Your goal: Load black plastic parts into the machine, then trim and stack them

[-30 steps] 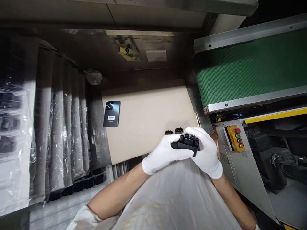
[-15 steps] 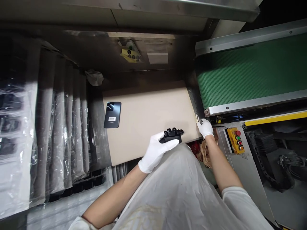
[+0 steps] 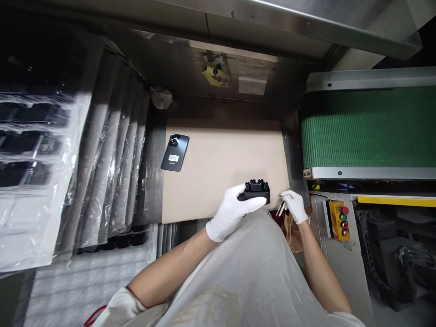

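My left hand (image 3: 227, 211), in a white glove, is closed around a black block-shaped part (image 3: 257, 193). Several short round posts stand up along the part's top. It is held just above the front edge of a beige board (image 3: 211, 163). To the right, my gloved right hand (image 3: 294, 205) pinches thin pale sticks (image 3: 281, 208) that point down and left, near the board's front right corner. Whether the sticks are joined as one tool, I cannot tell. A dark phone (image 3: 175, 152) lies back-up on the board's left side, with a white label on it.
Plastic-wrapped trays (image 3: 112, 136) stand in a row at the left. A green conveyor belt (image 3: 368, 129) runs off to the right, above a yellow button box (image 3: 339, 221). A metal ledge (image 3: 289, 22) crosses the top. Crumpled plastic (image 3: 161, 97) sits behind the board's left corner.
The camera view has shifted, moving the scene. My right hand has come away from the board's right edge toward me, with the pale sticks now showing. The black part has turned slightly in my left hand.
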The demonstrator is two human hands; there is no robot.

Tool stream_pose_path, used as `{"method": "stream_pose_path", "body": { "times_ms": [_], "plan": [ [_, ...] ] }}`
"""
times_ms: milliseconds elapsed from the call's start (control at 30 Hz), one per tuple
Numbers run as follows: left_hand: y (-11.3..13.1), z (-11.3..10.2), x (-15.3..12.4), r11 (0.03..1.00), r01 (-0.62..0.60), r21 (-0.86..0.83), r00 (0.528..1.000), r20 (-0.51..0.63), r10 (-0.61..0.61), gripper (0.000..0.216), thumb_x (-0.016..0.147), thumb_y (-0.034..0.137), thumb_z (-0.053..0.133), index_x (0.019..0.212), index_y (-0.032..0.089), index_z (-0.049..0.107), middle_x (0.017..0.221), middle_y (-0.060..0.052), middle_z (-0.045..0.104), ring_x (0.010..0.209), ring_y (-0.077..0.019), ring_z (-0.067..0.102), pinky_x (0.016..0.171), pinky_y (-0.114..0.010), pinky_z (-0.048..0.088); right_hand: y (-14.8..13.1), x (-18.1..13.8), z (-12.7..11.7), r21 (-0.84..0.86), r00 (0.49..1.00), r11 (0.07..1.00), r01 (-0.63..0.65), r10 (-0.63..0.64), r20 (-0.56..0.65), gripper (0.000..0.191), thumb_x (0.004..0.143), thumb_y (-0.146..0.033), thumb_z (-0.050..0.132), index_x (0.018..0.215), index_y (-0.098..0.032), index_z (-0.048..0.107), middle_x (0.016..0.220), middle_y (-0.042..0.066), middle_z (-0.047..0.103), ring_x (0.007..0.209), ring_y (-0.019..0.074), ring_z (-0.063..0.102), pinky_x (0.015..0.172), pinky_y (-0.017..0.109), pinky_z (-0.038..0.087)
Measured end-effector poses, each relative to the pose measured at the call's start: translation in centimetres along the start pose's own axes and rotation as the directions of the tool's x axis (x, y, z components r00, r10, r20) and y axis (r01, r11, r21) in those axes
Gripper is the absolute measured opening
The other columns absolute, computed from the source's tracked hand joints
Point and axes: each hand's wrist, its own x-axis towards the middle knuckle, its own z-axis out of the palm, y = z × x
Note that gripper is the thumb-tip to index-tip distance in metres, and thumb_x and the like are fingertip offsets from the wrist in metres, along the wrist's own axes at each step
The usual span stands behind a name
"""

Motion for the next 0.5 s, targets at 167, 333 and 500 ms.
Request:
{"method": "stream_pose_path", "body": {
  "times_ms": [167,333,500],
  "plan": [
    [0.1,0.6,-0.1,1.000,-0.017,0.016,1.000,0.006,0.016,0.041,0.071,0.041,0.090,0.100,0.015,0.078,0.095,-0.004,0.075,0.086,-0.0182,0.068,0.083,-0.030,0.055,-3.6,-6.6,-1.9,0.690,0.983,0.723,0.018,-0.139,0.120,0.036,0.080,-0.058,0.063,0.096,-0.025,0.068,0.091,0.005,0.072,0.096,0.0267,0.072,0.096,0.051,0.056],
    [0.2,1.8,-1.1,0.960,-0.093,0.262,0.993,-0.049,0.110,0.030,0.072,0.036,0.089,0.088,0.015,0.075,0.091,-0.004,0.073,0.089,-0.0207,0.069,0.081,-0.030,0.056,-10.7,-14.1,-3.8,0.721,0.944,0.657,0.220,-0.328,0.011,0.027,0.101,-0.042,0.056,0.085,-0.025,0.071,0.056,-0.001,0.060,0.071,0.0216,0.068,0.087,0.047,0.056],
    [0.1,3.0,-2.1,0.864,-0.261,0.430,0.957,-0.005,0.292,0.019,0.075,0.025,0.085,0.092,0.019,0.079,0.097,-0.004,0.073,0.090,-0.0197,0.072,0.078,-0.027,0.058,-15.6,-18.0,-4.5,0.611,0.863,0.651,0.450,-0.492,-0.112,0.035,0.105,-0.040,0.050,0.120,-0.021,0.075,0.091,0.009,0.078,0.090,0.0265,0.073,0.090,0.049,0.057]
  ]
}}
